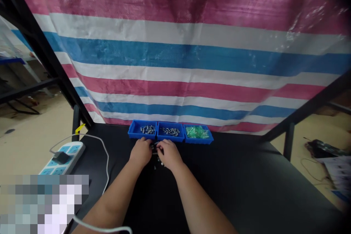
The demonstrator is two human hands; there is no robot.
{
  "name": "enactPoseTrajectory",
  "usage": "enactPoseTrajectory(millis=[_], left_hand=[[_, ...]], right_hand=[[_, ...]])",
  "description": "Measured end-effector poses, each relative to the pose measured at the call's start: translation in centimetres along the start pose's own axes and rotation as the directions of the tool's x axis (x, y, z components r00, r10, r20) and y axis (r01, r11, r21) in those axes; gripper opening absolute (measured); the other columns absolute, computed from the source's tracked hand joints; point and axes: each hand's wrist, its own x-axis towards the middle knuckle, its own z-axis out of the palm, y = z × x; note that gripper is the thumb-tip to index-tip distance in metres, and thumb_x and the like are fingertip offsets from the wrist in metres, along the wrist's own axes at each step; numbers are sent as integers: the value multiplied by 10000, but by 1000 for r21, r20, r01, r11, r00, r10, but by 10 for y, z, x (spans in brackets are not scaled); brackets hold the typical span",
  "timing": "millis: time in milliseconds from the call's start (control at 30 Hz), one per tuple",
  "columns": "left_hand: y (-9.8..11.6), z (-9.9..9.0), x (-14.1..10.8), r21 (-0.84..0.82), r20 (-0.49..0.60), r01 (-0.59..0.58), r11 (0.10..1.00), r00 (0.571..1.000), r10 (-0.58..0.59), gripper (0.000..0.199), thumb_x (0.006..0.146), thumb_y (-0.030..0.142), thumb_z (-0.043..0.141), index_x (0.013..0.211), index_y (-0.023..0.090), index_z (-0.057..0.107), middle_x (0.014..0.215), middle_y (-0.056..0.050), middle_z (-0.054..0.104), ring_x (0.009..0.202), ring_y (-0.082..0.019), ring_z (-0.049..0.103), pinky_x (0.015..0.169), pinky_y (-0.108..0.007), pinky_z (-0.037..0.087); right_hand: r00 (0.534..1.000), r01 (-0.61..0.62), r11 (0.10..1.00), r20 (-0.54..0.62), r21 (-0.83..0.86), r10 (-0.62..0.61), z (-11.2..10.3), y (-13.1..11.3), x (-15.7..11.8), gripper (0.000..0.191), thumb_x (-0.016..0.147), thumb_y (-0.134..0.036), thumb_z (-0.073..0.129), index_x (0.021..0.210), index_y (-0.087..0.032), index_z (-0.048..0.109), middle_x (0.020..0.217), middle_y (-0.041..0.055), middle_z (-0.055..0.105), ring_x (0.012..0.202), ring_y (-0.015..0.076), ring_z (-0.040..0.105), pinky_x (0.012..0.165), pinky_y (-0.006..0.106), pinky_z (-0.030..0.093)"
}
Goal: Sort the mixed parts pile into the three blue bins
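Note:
Both hands are close together over the black table, just in front of three blue bins. My left hand (141, 151) has its fingers curled in, with something small and dark at the fingertips. My right hand (168, 153) faces it, thumb and fingers pinched on something too small to make out. Small shiny metal pieces (161, 163) lie on the table between and below the hands. The left bin (134, 130) and the middle bin (170, 139) hold small metal parts. In the right bin (199, 141) are green pieces in clear plastic.
A power strip (76, 148) with a black plug and a white cable (107, 157) lies at the left of the black table (241, 179). Behind the bins hangs a striped sheet (175, 55) between black frame posts. A blurred, pixelated patch covers the lower left.

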Motion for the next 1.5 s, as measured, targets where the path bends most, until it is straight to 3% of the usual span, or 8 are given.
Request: enactPoseTrajectory(millis=[267, 567, 767, 900, 1067, 1167, 1333, 1500], left_hand=[[-11, 3, -4, -137, -98, 121, 983, 986, -135, 198, 911, 271, 540, 947, 217, 728, 914, -99, 688, 858, -251, 651, 766, -332, 449], [-20, 3, -7, -301, -113, 175, 937, 969, -217, 182, 787, 207, 639, 951, 246, 709, 953, -39, 694, 847, -206, 642, 747, -299, 448], [-18, -2, -9, -497, -276, -36, 867, 954, -118, 89, 839, 184, 580, 899, 215, 638, 864, -22, 650, 747, -152, 606, 737, -270, 469], [-14, 2, -5, -730, -294, -76, 680, 933, -210, 158, 890, 361, 609, 914, 204, 600, 820, -9, 659, 743, -152, 631, 710, -267, 492], [-17, 16, 7, -989, -104, -50, 140, 905, -412, 375, 773, 468, 769, 919, 161, 609, 809, -11, 686, 729, -141, 681, 750, -281, 554], [-18, 18, 11, -994, -49, -85, -65, 898, -436, 473, 726, 423, 838, 1057, 144, 646, 939, -50, 736, 862, -170, 731, 883, -332, 572], [-12, 11, 7, -975, -90, -140, -173, 958, -272, 622, 762, 336, 833, 1320, 185, 601, 1390, -145, 633, 1270, -256, 626, 1105, -422, 486], [-10, 8, 4, -984, -158, -172, -49, 964, -211, 563, 814, 376, 777, 1319, 192, 606, 1411, -147, 619, 1295, -275, 606, 1087, -444, 506]], right_hand=[[962, -27, 962, -256, 271, 99, -11, 5, -6, 59, 817, -176, 578, 785, -216, 608, 639, -33, 569, 568, 131, 532, 582, 240, 408], [928, -48, 938, -331, 344, 168, -4, 13, -4, 52, 815, -207, 580, 803, -207, 631, 671, -13, 625, 576, 137, 580, 587, 239, 463], [867, -86, 940, -440, 331, 234, -3, 13, -1, 48, 828, -232, 594, 817, -205, 633, 648, -17, 615, 557, 140, 580, 588, 250, 473], [831, -103, 926, -480, 363, 281, -2, 14, 0, 64, 837, -252, 600, 853, -203, 638, 691, 2, 646, 600, 152, 610, 620, 265, 512], [829, -79, 921, -488, 382, 274, 0, 17, 2, 116, 850, -258, 608, 916, -193, 678, 789, 36, 705, 669, 163, 658, 670, 282, 560], [857, -18, 901, -457, 434, 238, 0, 18, 4, 299, 861, -249, 606, 1144, -178, 671, 986, 87, 737, 790, 180, 699, 721, 299, 584], [879, 22, 922, -447, 386, 166, -6, 12, 3, 310, 870, -211, 580, 1166, -186, 666, 969, 75, 709, 776, 171, 660, 708, 301, 559], [909, 15, 959, -402, 285, 105, -14, 4, 2, 133, 880, -203, 546, 910, -199, 675, 823, 32, 651, 692, 156, 583, 696, 288, 502]])
